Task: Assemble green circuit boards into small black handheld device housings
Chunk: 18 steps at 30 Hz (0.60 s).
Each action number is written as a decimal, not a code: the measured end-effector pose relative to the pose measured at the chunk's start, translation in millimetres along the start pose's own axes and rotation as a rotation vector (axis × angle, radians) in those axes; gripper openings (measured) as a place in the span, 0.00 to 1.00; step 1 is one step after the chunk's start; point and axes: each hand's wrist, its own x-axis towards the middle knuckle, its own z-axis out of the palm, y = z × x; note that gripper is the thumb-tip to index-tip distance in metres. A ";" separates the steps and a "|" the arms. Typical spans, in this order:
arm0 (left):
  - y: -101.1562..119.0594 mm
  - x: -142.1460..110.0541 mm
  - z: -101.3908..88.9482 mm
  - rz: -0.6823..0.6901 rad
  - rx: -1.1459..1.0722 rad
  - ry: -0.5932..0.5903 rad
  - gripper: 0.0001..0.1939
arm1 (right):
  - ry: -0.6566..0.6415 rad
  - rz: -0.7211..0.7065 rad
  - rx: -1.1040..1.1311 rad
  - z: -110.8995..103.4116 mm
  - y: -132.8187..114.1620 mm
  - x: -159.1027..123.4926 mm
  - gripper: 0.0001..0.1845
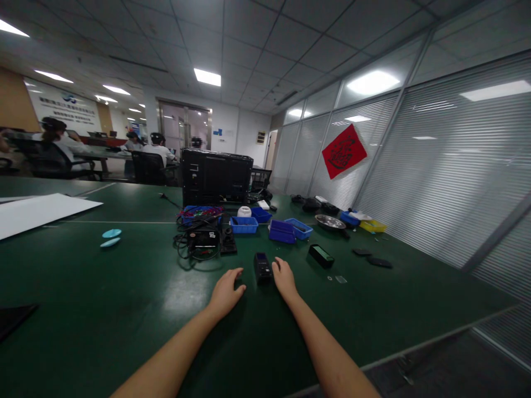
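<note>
The black device (262, 268) sat on the green table (145, 309). Left of the device, my left hand (226, 291) was empty, thumb and fingers parted; just beside its right edge, my right hand (284, 278) was loosely curled, gripping nothing, contact uncertain. I judged this step a flanking; a hold would have called for closing inward. The screen (261, 256) was unreadable; well left of the device, a dark flat object (15, 320) was cut off.

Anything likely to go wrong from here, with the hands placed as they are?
The right hand is right beside the black device, so it might knock it. The small ring and clear piece farther right could get swept aside. The left hand might snag the tangled cables beyond it.
</note>
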 end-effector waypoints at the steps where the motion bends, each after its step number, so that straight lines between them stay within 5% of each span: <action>1: -0.8 0.4 0.7 -0.001 -0.011 0.007 0.24 | -0.031 0.000 0.034 2.9 1.9 1.1 0.22; 9: -4.3 3.1 3.9 -0.041 -0.054 0.117 0.30 | -0.188 -0.267 0.343 26.0 -15.4 -15.1 0.20; 13: -3.7 3.4 1.7 -0.006 0.014 0.179 0.34 | -0.250 -0.197 0.509 29.9 -17.3 -15.9 0.18; 18: 5.0 6.6 5.0 -0.021 0.066 0.198 0.40 | -0.158 -0.079 0.630 33.9 -13.9 -8.0 0.17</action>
